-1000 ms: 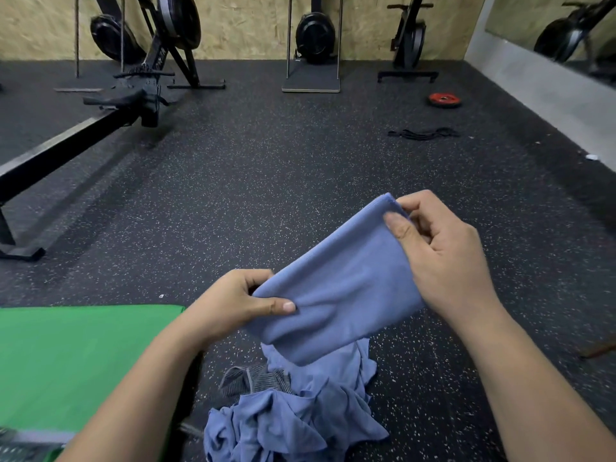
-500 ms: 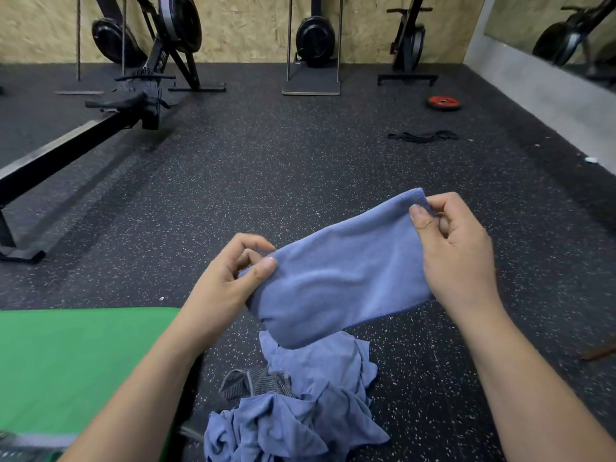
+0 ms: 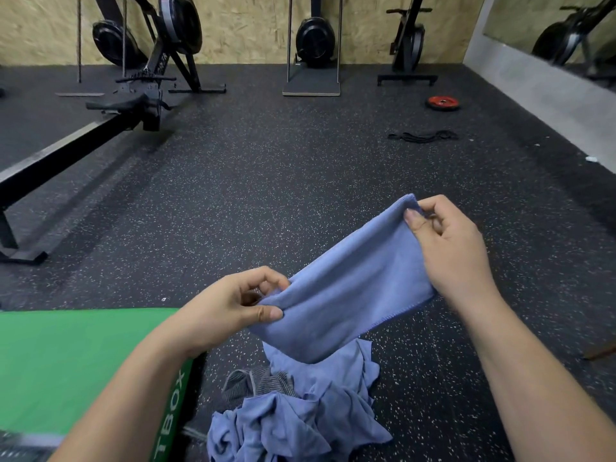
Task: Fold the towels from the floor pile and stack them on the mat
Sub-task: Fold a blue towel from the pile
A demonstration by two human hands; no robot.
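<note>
The person is holding a folded blue towel (image 3: 346,295) in the air above the floor (image 3: 266,181), stretched aslant between both hands. The left hand (image 3: 230,308) is pinching the towel's lower end, its grip clamped on the cloth between thumb and curled fingers. The right hand (image 3: 450,251) is holding the upper far corner, its grip likewise clamped on the towel. Directly below, the pile (image 3: 300,415) of crumpled blue towels is lying on the floor, with a grey striped cloth (image 3: 253,381) showing at its left side. The green mat (image 3: 66,355) is lying just left of the pile. Farther off, a rowing machine (image 3: 100,128) is standing toward the floor's left edge, and a red weight plate (image 3: 443,102) is lying toward the far right.
</note>
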